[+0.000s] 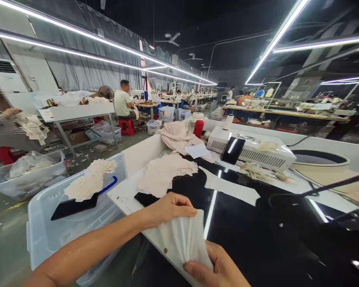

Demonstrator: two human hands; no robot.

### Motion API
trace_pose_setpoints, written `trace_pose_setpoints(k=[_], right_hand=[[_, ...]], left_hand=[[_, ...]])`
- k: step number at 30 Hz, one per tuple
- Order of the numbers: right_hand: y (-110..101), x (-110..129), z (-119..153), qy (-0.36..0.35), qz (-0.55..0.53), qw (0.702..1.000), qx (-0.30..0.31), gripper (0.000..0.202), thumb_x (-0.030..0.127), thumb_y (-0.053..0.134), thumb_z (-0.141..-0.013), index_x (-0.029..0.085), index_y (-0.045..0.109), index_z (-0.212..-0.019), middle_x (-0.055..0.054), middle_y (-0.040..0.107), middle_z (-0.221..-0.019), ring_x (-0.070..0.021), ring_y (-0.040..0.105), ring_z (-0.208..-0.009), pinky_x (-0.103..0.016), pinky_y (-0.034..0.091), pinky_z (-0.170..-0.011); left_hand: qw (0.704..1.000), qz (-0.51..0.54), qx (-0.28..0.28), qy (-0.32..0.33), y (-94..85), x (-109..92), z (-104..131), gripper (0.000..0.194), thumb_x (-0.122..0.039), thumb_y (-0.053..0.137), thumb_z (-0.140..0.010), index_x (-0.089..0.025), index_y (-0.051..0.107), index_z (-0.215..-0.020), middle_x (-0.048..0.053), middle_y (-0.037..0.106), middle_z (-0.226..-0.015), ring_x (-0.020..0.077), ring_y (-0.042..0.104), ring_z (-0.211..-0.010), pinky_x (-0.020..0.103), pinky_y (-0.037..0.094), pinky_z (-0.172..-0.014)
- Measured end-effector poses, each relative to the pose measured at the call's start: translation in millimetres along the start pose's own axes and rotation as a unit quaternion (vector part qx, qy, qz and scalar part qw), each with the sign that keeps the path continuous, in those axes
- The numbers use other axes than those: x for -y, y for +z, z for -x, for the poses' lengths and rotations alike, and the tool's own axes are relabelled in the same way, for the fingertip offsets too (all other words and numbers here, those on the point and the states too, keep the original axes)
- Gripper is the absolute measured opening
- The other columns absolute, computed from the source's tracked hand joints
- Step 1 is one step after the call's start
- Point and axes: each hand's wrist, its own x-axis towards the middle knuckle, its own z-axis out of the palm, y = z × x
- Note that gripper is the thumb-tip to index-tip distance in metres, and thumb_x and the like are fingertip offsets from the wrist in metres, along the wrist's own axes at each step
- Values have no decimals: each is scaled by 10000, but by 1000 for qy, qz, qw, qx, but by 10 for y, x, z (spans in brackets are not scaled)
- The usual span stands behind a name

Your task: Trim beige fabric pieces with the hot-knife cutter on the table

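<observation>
A cream-white fabric piece (179, 235) is stretched between my two hands, above the front edge of a glossy black work surface (233, 239). My left hand (175, 207) pinches its upper edge between thumb and fingers. Lower down and to the right, my right hand (215, 265) grips the opposite end, with the thumb on top. Folds run along the cloth between the two grips. Beyond my hands lie a stack of pale fabric pieces (164, 171) and a single flat white piece (231, 186).
To the left, a translucent plastic bin (74, 231) bears cut fabric pieces (91, 179) and a dark flat object (74, 208). A white vented machine (253, 145), a phone (233, 150) and a red bottle (198, 129) stand at the back. A dark rod (326, 187) crosses the right side. Co-workers sit farther off.
</observation>
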Motion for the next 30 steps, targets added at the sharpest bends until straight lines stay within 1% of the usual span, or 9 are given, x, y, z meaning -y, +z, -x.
trace_pose_setpoints(k=[4, 8, 10, 12, 15, 17, 23, 27, 30], right_hand=[[-70, 37, -9, -22, 101, 992, -69, 307, 449, 640, -890, 186, 556, -756, 29, 449, -725, -129, 384, -664, -247, 361, -635], [-396, -30, -7, -49, 287, 939, -180, 313, 396, 465, -1018, 205, 568, -793, 31, 516, -695, -144, 484, -627, -242, 423, -599], [-613, -72, -2, -50, 345, 909, -230, 289, 308, 414, -1033, 206, 641, -886, 0, 619, -793, -175, 585, -723, -271, 483, -689], [-823, -124, -4, -45, 392, 879, -269, 304, 179, 401, -1000, 208, 699, -1050, -48, 699, -992, -220, 651, -929, -329, 511, -851], [-1076, -220, -22, -18, 467, 828, -310, 467, 31, 385, -933, 168, 700, -1250, -119, 707, -1188, -291, 638, -1107, -431, 503, -978], [-1181, -275, -29, 4, 509, 796, -326, 545, -42, 371, -890, 122, 693, -1298, -157, 702, -1225, -325, 628, -1124, -474, 503, -998], [-1138, -293, 28, 20, 593, 722, -355, 744, -173, 347, -776, 117, 632, -1399, -173, 627, -1393, -357, 529, -1308, -489, 485, -1049], [-958, -287, 44, 0, 624, 711, -324, 702, -163, 393, -804, 216, 690, -1314, -90, 698, -1236, -288, 610, -1140, -404, 530, -946], [-899, -310, 15, -6, 639, 705, -309, 646, -153, 423, -811, 220, 721, -1247, -76, 722, -1112, -275, 644, -994, -382, 550, -846]], left_hand=[[997, -50, 13, 51, -56, -117, -113, 284, -415, 748, -841, -146, 711, -757, -20, 605, -714, 116, 488, -691, 236, 340, -630], [976, -125, -12, 178, -44, -312, -264, 220, -364, 716, -921, -175, 741, -812, -20, 667, -797, 125, 552, -764, 231, 382, -701], [940, -214, -13, 266, 16, -321, -314, 224, -383, 677, -985, -201, 772, -894, -19, 676, -821, 122, 579, -768, 229, 398, -725], [890, -319, 28, 326, 110, -224, -352, 258, -459, 658, -1012, -236, 786, -1029, -16, 681, -844, 122, 598, -757, 233, 404, -718], [800, -460, 90, 375, 279, 59, -399, 420, -585, 669, -970, -235, 749, -1186, 21, 716, -950, 171, 646, -825, 274, 431, -733], [761, -513, 86, 388, 371, 247, -421, 471, -599, 684, -945, -207, 730, -1203, 56, 723, -1044, 221, 667, -921, 318, 467, -799], [757, -533, 77, 370, 413, 429, -418, 354, -469, 726, -953, -221, 703, -1205, 54, 694, -1137, 239, 663, -1019, 366, 506, -905], [756, -535, 77, 370, 387, 411, -406, 308, -439, 705, -976, -225, 701, -1198, 53, 682, -1130, 240, 659, -1006, 381, 518, -899], [754, -534, 77, 374, 396, 425, -398, 300, -428, 691, -987, -221, 700, -1203, 57, 677, -1133, 242, 655, -1010, 391, 522, -910]])
